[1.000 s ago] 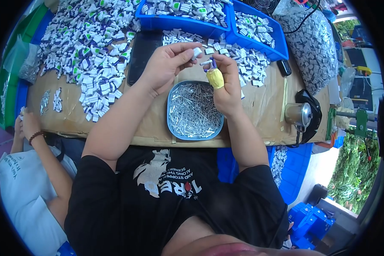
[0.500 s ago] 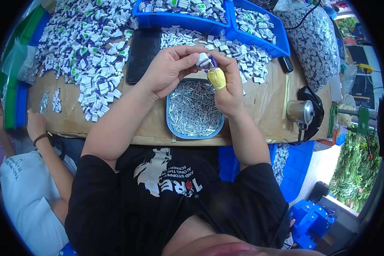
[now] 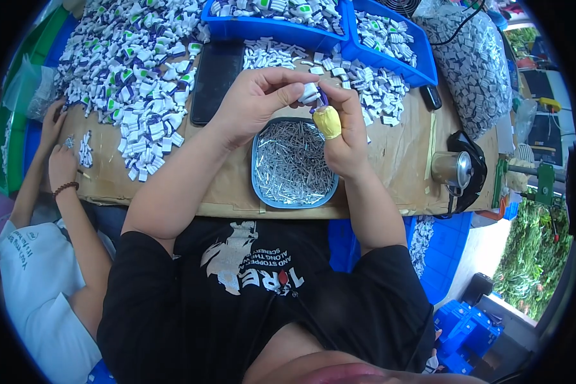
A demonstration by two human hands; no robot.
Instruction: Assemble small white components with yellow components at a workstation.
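A cardboard-covered table carries a big heap of white and green plastic parts, two blue bins of more parts and a black phone, with a blue tray of metal pins at the near edge. Above that tray the left hand pinches a small white part between thumb and curled fingers, while the right hand, its thumb wrapped in yellow tape, closes its fingertips on the same part from the other side
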